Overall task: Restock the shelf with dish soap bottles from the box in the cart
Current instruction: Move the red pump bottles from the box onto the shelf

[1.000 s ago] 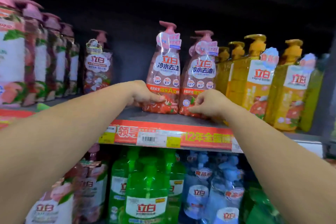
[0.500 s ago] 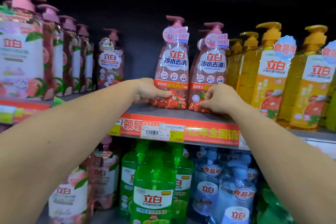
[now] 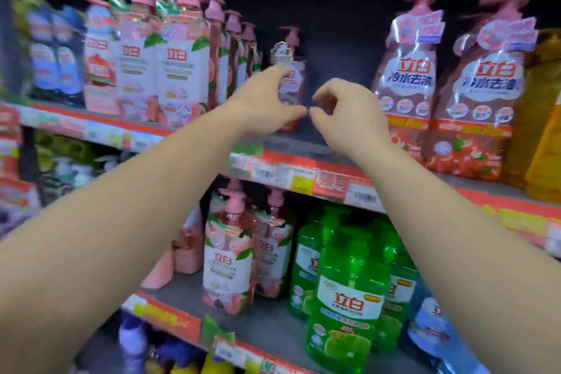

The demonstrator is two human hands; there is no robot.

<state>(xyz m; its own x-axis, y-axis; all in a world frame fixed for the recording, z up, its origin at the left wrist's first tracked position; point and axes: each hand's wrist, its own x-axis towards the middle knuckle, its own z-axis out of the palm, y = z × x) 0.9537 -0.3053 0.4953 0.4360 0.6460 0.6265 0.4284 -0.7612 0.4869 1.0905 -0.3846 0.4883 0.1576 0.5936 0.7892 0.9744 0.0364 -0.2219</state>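
Note:
Two red dish soap bottles with pink pumps stand side by side on the upper shelf point(image 3: 303, 146), one point(image 3: 406, 79) just left of the other point(image 3: 485, 94). My left hand point(image 3: 267, 103) and my right hand point(image 3: 349, 112) hover close together in front of the gap to the left of these bottles. Both have loosely curled fingers and hold nothing. A lone small pink-pump bottle point(image 3: 291, 85) stands at the back of the gap, partly hidden behind my left hand's fingers. The box and cart are out of view.
A row of peach-label pump bottles point(image 3: 182, 64) fills the shelf left of the gap, and yellow bottles point(image 3: 543, 130) stand at the far right. Green bottles point(image 3: 349, 291) and peach bottles point(image 3: 227, 258) sit on the shelf below. Price tags point(image 3: 297, 176) line the shelf edge.
Both hands have let go of the bases of the two red bottles and moved left into the gap. The view has swung left, so the red bottles now sit at the right.

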